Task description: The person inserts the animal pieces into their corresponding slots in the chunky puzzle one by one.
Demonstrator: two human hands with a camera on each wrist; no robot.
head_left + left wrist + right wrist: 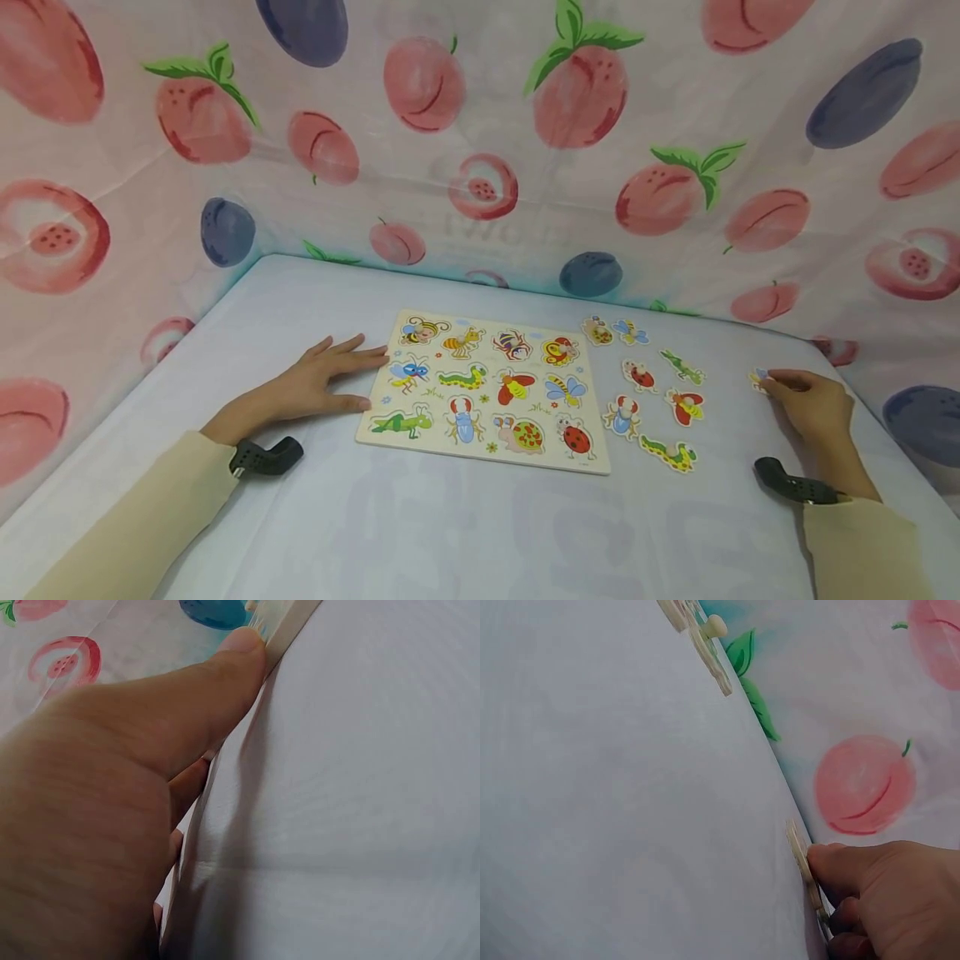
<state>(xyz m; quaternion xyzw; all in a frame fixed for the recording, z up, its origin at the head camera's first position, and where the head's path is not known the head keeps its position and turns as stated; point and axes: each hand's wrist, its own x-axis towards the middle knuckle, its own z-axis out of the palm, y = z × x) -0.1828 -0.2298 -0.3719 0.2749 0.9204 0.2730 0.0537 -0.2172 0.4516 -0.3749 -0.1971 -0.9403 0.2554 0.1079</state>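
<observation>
A wooden insect puzzle board (480, 457) lies flat on the cloth, its printed insects facing up. At its left edge rests my left hand (315, 387), fingers spread and fairly straight; in the left wrist view the thumb (217, 682) meets the edge of the board. Far to the right, my right hand (813, 408) pinches a small puzzle piece (757, 379) with blue and yellow on it, partly hidden by the fingers. The right wrist view shows that piece (801, 859) edge-on, between thumb and curled fingers, low over the cloth.
Between board and right hand lie loose knobbed pieces: a snail (597, 332), a blue-winged insect (630, 332), a ladybug (639, 377), a grasshopper (682, 367), a red-winged bug (686, 408), a beetle (622, 417) and a caterpillar (667, 454). A fruit-printed curtain (525, 233) borders the table.
</observation>
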